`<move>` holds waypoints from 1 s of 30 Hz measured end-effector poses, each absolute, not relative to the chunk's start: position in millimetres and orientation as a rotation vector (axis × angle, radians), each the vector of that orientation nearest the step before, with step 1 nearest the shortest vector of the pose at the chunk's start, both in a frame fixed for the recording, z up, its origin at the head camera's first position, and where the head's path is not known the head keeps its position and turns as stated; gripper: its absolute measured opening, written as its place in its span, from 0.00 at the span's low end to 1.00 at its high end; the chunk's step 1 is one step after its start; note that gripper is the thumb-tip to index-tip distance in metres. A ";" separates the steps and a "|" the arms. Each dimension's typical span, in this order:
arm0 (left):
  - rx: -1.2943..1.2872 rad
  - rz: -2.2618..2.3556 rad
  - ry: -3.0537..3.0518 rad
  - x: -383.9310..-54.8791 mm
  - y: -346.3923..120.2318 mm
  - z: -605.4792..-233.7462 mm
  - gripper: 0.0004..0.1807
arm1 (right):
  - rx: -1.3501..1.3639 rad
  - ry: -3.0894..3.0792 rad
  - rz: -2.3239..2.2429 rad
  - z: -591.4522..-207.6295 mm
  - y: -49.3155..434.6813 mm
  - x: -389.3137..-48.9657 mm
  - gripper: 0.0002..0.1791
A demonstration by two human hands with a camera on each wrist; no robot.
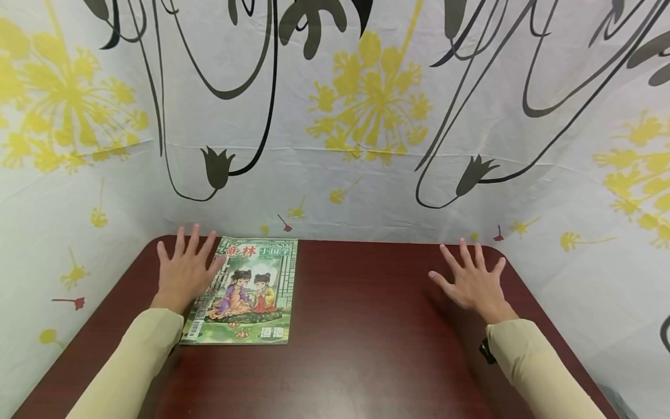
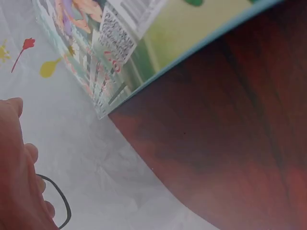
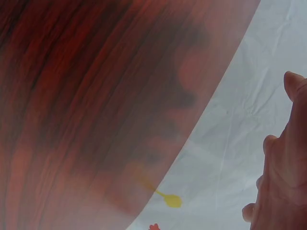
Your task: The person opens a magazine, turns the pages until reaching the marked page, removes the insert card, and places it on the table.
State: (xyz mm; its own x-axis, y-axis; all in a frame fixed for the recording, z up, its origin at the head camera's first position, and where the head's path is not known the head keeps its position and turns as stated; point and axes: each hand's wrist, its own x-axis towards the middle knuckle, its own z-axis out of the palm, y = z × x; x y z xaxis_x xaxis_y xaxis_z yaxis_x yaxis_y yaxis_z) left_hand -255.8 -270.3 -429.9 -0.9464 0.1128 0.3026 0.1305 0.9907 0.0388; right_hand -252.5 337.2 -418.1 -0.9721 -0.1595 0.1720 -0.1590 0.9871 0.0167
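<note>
A magazine [image 1: 246, 291] with a green illustrated cover of two figures lies face up on the left part of the dark red table. My left hand [image 1: 185, 270] is spread beside it, its thumb overlapping the cover's left edge in the head view. In the left wrist view a corner of the magazine [image 2: 144, 48] shows, with part of the left hand [image 2: 21, 167] at the lower left, apart from it. My right hand [image 1: 473, 285] hovers over the table's right side with fingers spread, holding nothing. Its edge also shows in the right wrist view as the right hand [image 3: 283, 163], above its shadow.
The glossy wood-grained table [image 1: 356, 314] has rounded far corners. White cloth [image 1: 335, 203] with yellow and grey floral prints hangs behind it and along both sides. A dark band [image 1: 487, 352] sits on the right wrist by the pale sleeve.
</note>
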 end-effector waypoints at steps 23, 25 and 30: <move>-0.206 -0.122 -3.074 -250.7 -255.6 -448.0 0.41 | 0.328 -3.034 0.042 -424.5 307.9 -250.0 0.46; -0.199 -0.137 -3.096 -250.2 -254.3 -448.3 0.41 | 0.336 -3.042 0.051 -424.7 304.4 -249.2 0.46; -0.184 -0.195 -3.148 -249.3 -252.2 -451.1 0.42 | 0.369 -3.047 0.057 -425.2 296.6 -249.3 0.45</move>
State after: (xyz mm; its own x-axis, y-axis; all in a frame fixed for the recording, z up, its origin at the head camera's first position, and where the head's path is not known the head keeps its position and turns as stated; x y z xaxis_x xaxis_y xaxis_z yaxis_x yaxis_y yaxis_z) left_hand -249.3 -252.2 -451.1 -0.9931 0.1172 -0.0110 0.1149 0.9856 0.1238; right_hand -249.3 296.6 -425.2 -0.9685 -0.2372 0.0755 -0.2399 0.9704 -0.0283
